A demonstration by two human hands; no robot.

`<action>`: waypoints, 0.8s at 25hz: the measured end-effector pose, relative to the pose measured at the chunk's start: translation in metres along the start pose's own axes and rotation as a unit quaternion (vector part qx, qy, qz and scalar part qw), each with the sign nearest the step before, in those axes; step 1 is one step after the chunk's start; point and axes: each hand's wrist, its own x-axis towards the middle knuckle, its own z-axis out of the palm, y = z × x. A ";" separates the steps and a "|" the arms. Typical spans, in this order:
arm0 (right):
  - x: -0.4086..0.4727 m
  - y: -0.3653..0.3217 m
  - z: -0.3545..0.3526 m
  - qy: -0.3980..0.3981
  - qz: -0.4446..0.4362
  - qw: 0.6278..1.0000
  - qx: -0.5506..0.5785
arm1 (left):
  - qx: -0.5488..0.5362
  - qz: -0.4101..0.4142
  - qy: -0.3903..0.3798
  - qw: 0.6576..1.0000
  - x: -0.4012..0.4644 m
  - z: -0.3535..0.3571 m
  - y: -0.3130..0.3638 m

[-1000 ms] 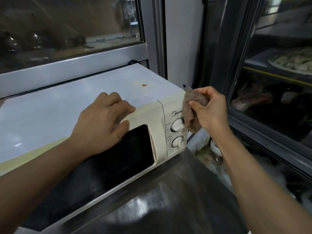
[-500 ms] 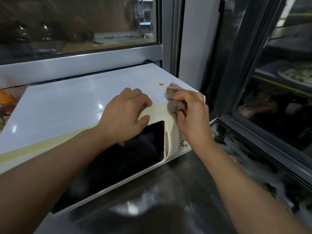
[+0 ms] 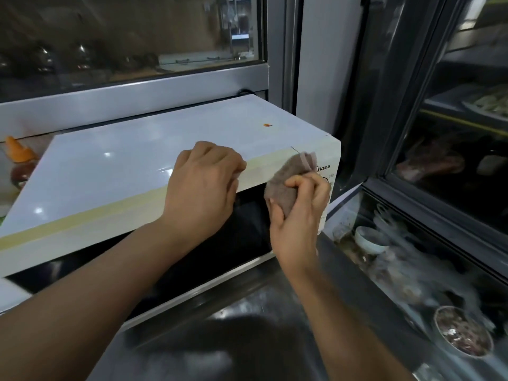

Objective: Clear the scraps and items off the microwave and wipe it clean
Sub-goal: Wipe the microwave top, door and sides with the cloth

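- Brown cloth (image 3: 286, 185) bunched in right hand (image 3: 298, 215), fingers curled round it, against microwave (image 3: 137, 171) front at the door's upper right
- left hand (image 3: 204, 188) rests on top front edge, fingers bent, holding nothing
- small orange scrap (image 3: 267, 125) on top; microwave on steel counter (image 3: 247, 339)

One view only, taken from the person's head: it looks forward and down, close over the microwave (image 3: 132, 174), whose top and front edge fill the middle of the frame at arm's reach. Both forearms enter from the bottom edge, with the left hand (image 3: 203, 188) and right hand (image 3: 298, 215) near the centre, and the steel counter (image 3: 247, 325) lies directly beneath the lens. The wide angle bends the edges, taking in a window (image 3: 123, 42) straight ahead and a glass case (image 3: 453, 160) on the right.
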 end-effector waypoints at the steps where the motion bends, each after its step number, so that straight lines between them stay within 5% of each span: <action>1: -0.008 0.008 0.001 0.003 0.010 1.000 0.009 | 0.010 -0.001 0.008 1.000 -0.001 0.001 0.001; 8: -0.034 0.024 -0.005 -0.051 0.077 0.995 0.025 | 0.044 -0.022 0.019 0.999 -0.016 0.003 0.004; 20: -0.034 0.042 0.020 0.029 0.029 0.999 0.021 | 0.066 -0.030 0.067 0.995 -0.021 0.017 0.008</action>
